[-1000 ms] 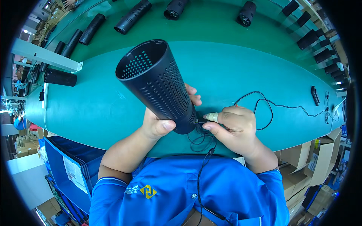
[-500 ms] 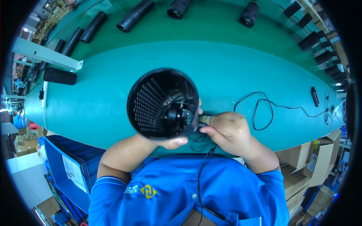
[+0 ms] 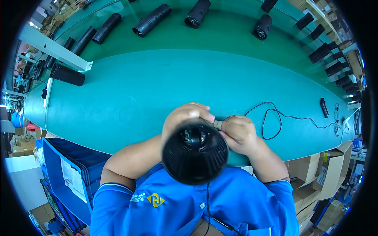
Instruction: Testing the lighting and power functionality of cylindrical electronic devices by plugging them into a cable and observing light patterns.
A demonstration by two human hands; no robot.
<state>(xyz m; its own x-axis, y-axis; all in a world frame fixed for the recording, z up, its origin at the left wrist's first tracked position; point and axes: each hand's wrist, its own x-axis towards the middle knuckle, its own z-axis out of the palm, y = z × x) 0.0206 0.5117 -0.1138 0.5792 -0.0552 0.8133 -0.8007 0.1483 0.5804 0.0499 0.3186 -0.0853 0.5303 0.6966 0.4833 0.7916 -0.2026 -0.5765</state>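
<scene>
Perforated black cone housing (image 3: 195,153) sits at frame centre, wide mouth toward us. Our left hand (image 3: 185,118) curls over its far rim, fingers pressed together. Our right hand (image 3: 238,133) pinches small beige part (image 3: 217,125) beside rim. Black cable (image 3: 275,118) loops right on teal mat (image 3: 130,90). White label (image 3: 73,179) on blue bin (image 3: 59,157), lower left. Brown cardboard boxes (image 3: 330,173), lower right.

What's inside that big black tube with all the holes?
Looking into the black perforated cone-shaped tube, a dark round part with small glints sits deep inside. Its details are too blurred to tell. The left hand covers the far end, and the right hand touches beside it.
</scene>
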